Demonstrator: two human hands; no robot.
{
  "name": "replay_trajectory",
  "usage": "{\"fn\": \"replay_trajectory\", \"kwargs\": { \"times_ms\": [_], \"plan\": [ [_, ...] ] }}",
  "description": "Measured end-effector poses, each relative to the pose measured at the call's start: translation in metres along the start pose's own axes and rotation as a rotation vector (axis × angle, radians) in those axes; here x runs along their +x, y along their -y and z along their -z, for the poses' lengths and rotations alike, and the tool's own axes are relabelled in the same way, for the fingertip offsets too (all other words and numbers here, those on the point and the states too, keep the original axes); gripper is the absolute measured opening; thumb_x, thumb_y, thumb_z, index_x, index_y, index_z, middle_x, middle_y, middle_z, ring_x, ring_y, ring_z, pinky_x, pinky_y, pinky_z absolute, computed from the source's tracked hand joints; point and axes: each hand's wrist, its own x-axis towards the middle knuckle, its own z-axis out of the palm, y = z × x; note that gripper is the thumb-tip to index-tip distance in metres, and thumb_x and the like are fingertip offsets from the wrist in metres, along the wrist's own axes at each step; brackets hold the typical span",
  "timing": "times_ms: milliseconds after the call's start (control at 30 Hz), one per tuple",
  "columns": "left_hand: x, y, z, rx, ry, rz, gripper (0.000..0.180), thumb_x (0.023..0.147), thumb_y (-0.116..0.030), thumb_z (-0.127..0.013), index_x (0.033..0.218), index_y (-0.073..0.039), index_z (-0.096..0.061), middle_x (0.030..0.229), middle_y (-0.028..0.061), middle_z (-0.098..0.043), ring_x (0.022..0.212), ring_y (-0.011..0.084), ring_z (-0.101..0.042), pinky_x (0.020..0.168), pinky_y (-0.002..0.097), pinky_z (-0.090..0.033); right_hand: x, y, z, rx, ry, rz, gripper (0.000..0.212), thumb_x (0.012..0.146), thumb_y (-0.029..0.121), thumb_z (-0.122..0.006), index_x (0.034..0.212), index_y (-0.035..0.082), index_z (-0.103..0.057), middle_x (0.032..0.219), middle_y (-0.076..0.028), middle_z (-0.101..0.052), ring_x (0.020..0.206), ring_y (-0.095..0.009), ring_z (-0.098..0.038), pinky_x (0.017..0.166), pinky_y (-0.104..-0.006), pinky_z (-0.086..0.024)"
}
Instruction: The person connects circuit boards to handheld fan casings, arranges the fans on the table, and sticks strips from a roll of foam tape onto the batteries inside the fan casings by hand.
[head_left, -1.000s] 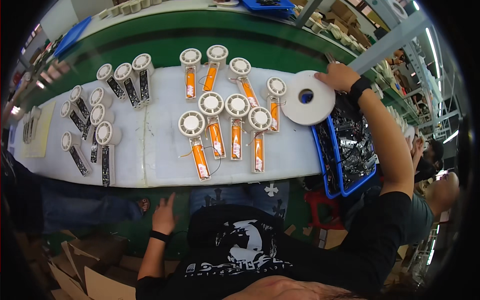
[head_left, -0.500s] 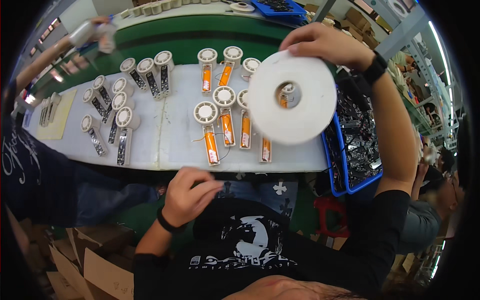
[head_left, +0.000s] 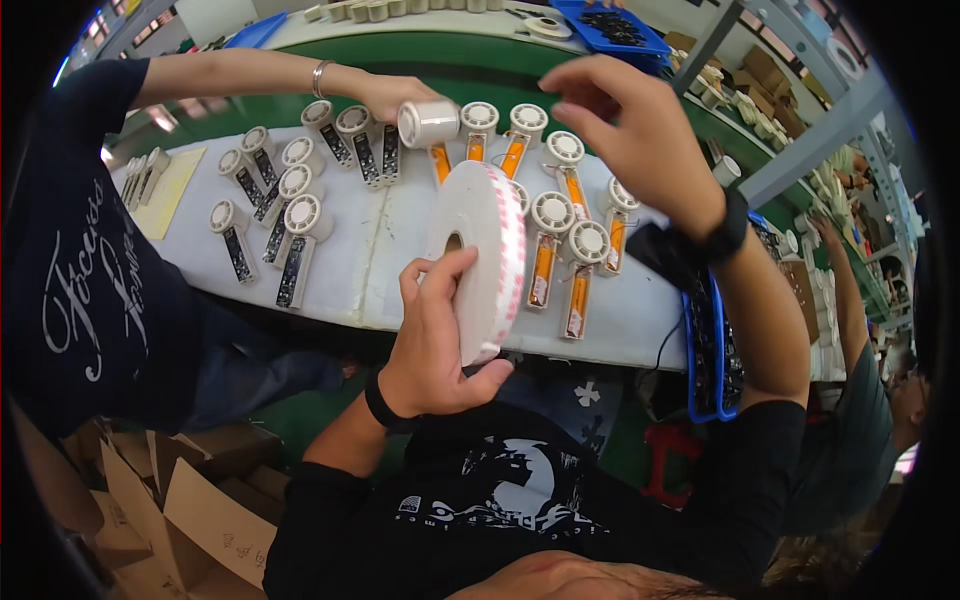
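My left hand [head_left: 432, 345] grips a wide white roll of tape [head_left: 482, 260] with pink marks along its edge, fingers at its core and thumb at the lower rim. The roll is tilted on edge before the table. My right hand [head_left: 640, 135] is raised beyond it to the right, fingers loosely bent and apart, holding nothing I can see. Below that hand lie several white round-headed handheld fan units [head_left: 543, 270] with orange batteries in their handles. A co-worker's hand [head_left: 398, 97] reaches in from the left to another battery-fitted fan [head_left: 430, 123].
Fan units with dark circuit boards [head_left: 294, 260] lie on the left of the pale table [head_left: 350, 295], beside a yellow sheet [head_left: 172, 200]. Blue bins [head_left: 712, 350] of dark parts stand at the right. Cardboard boxes [head_left: 215, 520] and a red stool [head_left: 672, 455] are below.
The roll has passed from my right hand to my left, lower and turned edge-on. My right hand has let go. The co-worker's arm has reached across to the fans. The view has shifted left.
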Motion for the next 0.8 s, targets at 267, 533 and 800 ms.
{"fn": "replay_trajectory", "kwargs": {
  "times_ms": [267, 533, 800],
  "plan": [
    [0.0, -0.026, 0.008, 0.285, 0.141, 0.131, 0.099, 0.079, -0.036, -0.07, 0.152, 0.012, -0.024, 0.131, 0.0253, -0.048, 0.119, 0.0368, -0.046, 0.097, 0.0455, -0.029, -0.09, 0.083, -0.027, -0.045, 0.099, 0.263, 0.042, 0.072, -0.003, -0.077, 0.113, -0.001, -0.068, 0.101, -0.015, -0.066, 0.084, -0.029, -0.063, 0.074, -0.0382, -0.052],
    [-0.005, -0.026, -0.001, 0.455, 0.0, 0.122, 0.092, 0.081, -0.032, -0.068, 0.152, 0.012, -0.028, 0.124, 0.0246, -0.054, 0.11, 0.0358, -0.053, 0.087, 0.0429, -0.032, -0.108, 0.088, -0.063, -0.048, -0.005, 0.228, 0.062, 0.073, 0.0, -0.073, 0.132, -0.01, -0.055, 0.133, -0.027, -0.06, 0.108, -0.039, -0.061, 0.093, -0.0435, -0.051],
    [-0.002, -0.019, 0.006, 0.56, -0.107, 0.202, 0.086, 0.081, -0.029, -0.068, 0.151, 0.008, -0.036, 0.113, 0.0206, -0.059, 0.098, 0.0325, -0.058, 0.08, 0.04, -0.035, -0.104, 0.084, -0.08, 0.049, 0.032, 0.18, 0.069, 0.071, -0.006, -0.072, 0.137, -0.007, -0.052, 0.134, -0.025, -0.06, 0.107, -0.037, -0.062, 0.093, -0.0424, -0.05]
  ]
}}
